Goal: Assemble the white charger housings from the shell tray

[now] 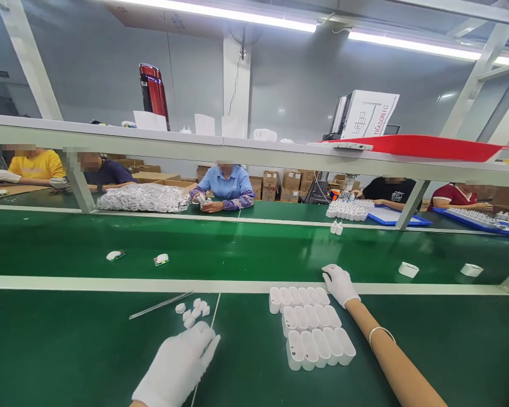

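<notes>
Gloved in white, my right hand (339,284) lies open and empty at the far right corner of three rows of white plastic open-topped housings (311,328) on the green worktop (68,350). Their rows run left to right. My left hand (180,364), also open and empty, rests just below a cluster of small white caps (193,312), well left of the housings.

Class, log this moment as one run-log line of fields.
left hand: by small white pieces | right hand: touching rows of white cases | tweezers: lying untouched
</notes>
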The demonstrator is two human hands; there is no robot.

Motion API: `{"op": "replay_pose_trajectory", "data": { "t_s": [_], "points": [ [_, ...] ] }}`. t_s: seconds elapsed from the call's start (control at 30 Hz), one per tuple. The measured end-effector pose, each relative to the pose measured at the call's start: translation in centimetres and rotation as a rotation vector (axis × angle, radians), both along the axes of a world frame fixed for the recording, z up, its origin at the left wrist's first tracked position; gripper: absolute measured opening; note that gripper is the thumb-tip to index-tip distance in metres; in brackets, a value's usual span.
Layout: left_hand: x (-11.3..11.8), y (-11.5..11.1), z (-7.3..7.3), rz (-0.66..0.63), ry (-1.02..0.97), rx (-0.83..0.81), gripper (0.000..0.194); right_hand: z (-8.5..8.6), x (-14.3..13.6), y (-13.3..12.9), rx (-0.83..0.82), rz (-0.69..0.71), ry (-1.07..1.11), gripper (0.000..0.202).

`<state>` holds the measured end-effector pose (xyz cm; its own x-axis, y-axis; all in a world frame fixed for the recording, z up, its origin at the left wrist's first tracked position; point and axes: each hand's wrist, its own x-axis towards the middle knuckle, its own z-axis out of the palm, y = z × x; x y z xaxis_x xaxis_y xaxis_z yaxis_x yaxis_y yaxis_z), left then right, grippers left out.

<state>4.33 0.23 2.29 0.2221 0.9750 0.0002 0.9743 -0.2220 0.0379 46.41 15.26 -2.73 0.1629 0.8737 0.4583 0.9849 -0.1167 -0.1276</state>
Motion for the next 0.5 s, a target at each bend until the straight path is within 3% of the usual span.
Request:
{"op": "replay_pose_trajectory", "data": {
  "t_s": [0.2, 0.33, 0.5],
  "points": [
    [2.1, -0.3, -2.9, -0.114, -0.224, -0.059, 0.046, -0.2, 0.0, -0.1, -0.010, 0.003, 0.037, 0.032],
    [5.1, 1.4, -2.9, -0.145, -0.308, -0.073, 0.056, -0.4, -0.2, 0.0, -0.014, 0.007, 0.066, 0.031],
    [9.6, 5.1, -3.0, -0.205, -0.415, -0.021, 0.049, 0.0, 0.2, -0.1, -0.029, 0.021, 0.071, 0.030]
  ]
}}
